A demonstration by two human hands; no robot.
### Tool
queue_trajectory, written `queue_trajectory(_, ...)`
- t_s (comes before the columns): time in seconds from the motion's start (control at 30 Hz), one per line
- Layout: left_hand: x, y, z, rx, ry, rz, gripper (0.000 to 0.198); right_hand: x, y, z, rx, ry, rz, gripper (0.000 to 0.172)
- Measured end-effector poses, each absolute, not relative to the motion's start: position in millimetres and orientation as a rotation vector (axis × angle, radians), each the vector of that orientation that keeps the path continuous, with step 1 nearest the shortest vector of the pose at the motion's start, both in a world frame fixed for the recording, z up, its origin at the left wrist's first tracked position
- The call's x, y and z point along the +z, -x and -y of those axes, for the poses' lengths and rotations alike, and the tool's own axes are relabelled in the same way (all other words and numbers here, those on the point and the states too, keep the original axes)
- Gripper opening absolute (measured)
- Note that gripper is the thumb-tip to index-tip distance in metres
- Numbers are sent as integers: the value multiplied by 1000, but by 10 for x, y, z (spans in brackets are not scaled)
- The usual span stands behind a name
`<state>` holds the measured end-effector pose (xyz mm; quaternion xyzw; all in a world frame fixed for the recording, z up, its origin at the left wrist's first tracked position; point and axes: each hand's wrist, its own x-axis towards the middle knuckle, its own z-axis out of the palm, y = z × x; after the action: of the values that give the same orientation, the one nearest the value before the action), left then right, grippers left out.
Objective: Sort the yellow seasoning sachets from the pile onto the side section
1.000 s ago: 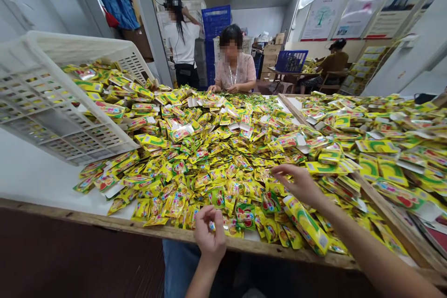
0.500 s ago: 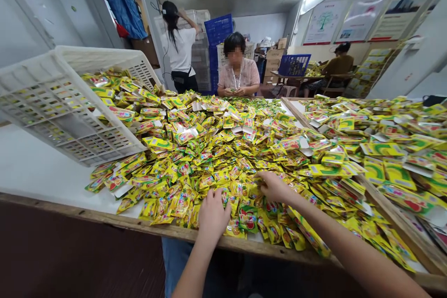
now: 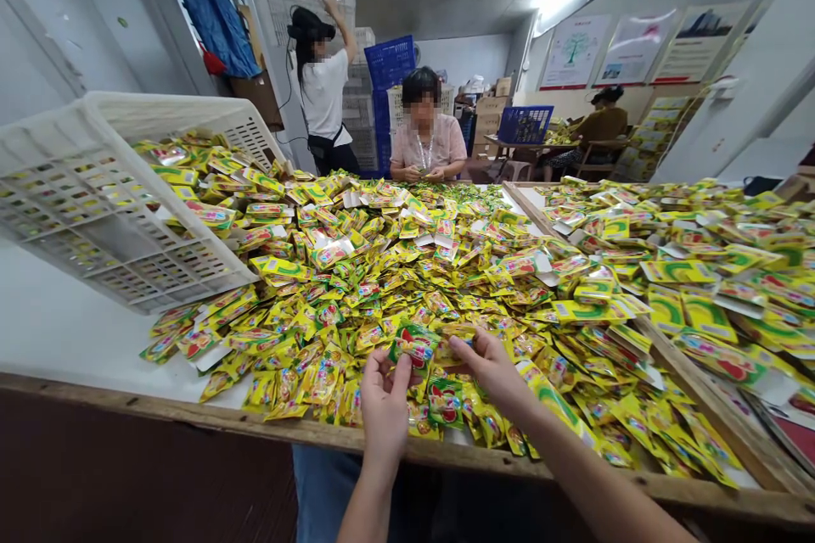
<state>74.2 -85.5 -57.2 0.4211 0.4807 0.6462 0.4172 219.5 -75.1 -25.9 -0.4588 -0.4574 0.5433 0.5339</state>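
The white table [image 3: 64, 339] in front of you carries a broad heap [image 3: 395, 271] of small yellow and green sachets, which runs from the wooden edge at your lap across to the person [image 3: 425, 140] seated opposite. At your left a white crate [image 3: 95, 187] lies tipped on its side, with sachets spilling out of its mouth into the heap. At your right, past a wooden rail, a tray [image 3: 659, 348] holds larger yellow packets. In the doorway a standing person [image 3: 324, 93] lifts a white crate overhead.

Both your hands are at the near edge of the heap. Your left hand [image 3: 384, 403] pinches a green and red sachet [image 3: 415, 344] between thumb and fingers and holds it just above the pile. Your right hand [image 3: 490, 369] reaches in just beside it, fingertips at its right edge. You cannot tell whether they grip that sachet, a yellow one under it, or nothing.

Judged from how things lie, very little is done: nearly everything is loose, one sachet is up, and no stack or filled container shows near your hands.
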Motion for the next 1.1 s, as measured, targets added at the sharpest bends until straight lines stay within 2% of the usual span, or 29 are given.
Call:
queue_trajectory(0.23,-615,-929,945,1740,-1234,-1409,33,-349,-1748,879,1413,929,794,45)
queue_trajectory(0.37,-692,-844,971,1598,-1593,-1434,25,-409,-1777,880,1326,1052,772,38)
queue_trajectory(0.5,-426,-496,408,1258,-2158,-1366,20,-480,-2019,859,1288,1106,703,35)
queue_trajectory(0.57,-223,-248,-156,1164,-2230,-1638,15,-513,-2165,874,1252,1155,646,35)
queue_trajectory(0.6,-138,-126,-464,1154,-2224,-1706,16,-524,-2231,893,1230,1184,620,34)
queue_trajectory(0.67,-33,81,-1032,1108,-2206,-1838,31,-532,-2336,951,1216,1237,589,35)
queue_trajectory(0.77,-58,260,-1556,999,-2120,-2031,44,-496,-2422,1063,1223,1316,543,40)
queue_trajectory(0.93,-200,334,-1663,935,-2017,-2214,47,-373,-2459,1219,1099,1333,544,40)
queue_trajectory(1.1,45,277,-1421,1036,-2070,-2198,60,-311,-2479,1244,1077,1304,725,43)
